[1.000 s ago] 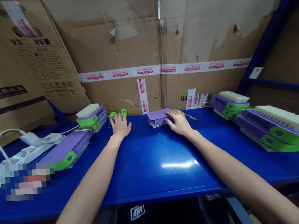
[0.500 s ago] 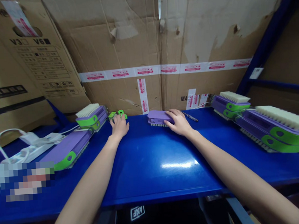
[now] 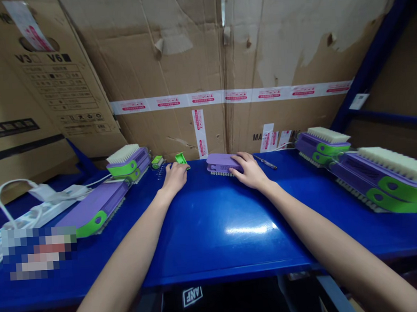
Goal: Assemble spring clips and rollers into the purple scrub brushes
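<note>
My left hand is closed on a bright green plastic piece at the back of the blue shelf. My fingers hide part of that piece. Just left of the hand lie a small green-and-grey block and some small coiled springs. My right hand grips the right end of a purple brush, thumb on the near side and fingers over the top. The brush rests on the shelf with its bristles down. A thin screwdriver lies right behind the right hand.
Purple-and-green brushes are stacked at the left and at the right. A white power strip with cables runs along the left side. Cardboard walls the back, and a blue post stands at the right.
My left hand has moved a little to the right, taking the green plastic piece with it and uncovering the block and springs. My right hand stays on the brush.
</note>
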Tool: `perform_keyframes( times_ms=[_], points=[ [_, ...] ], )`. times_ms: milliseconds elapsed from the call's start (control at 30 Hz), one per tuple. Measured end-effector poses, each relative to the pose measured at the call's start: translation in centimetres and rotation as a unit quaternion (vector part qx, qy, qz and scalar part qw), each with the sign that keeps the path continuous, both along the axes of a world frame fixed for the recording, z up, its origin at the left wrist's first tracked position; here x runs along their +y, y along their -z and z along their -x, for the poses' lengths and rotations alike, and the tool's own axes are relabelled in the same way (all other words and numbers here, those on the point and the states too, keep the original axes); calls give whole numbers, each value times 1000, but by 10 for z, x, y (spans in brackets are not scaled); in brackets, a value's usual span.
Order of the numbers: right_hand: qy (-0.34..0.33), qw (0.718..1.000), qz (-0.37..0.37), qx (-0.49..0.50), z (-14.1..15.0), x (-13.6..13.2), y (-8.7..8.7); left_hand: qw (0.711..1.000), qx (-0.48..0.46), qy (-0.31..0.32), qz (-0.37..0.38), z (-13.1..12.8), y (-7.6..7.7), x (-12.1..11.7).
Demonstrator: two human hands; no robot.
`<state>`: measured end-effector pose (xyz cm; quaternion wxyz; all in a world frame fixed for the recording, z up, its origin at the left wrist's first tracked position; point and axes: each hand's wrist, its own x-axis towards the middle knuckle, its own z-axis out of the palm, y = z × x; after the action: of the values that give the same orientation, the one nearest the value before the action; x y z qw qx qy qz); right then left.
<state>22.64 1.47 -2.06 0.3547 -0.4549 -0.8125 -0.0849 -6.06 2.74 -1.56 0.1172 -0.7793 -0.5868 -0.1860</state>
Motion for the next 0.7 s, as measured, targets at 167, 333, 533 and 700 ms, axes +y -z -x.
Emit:
perform_keyframes(
  times_ms=[167, 333, 533, 700],
  points=[
    [0, 1000, 10, 0, 0, 0, -1, 996, 15, 75, -36, -15, -1, -6],
    [1, 1000, 22, -2, 1, -1, -1, 987, 60, 118, -86, -30, -2, -15],
    [1, 1000, 17, -3, 1, -1, 0, 981, 68, 165, -81, -41, -3, -21],
    [4, 1000, 20, 0, 0, 1, 1, 993, 4, 103, -60, -34, -1, -18]
  ],
)
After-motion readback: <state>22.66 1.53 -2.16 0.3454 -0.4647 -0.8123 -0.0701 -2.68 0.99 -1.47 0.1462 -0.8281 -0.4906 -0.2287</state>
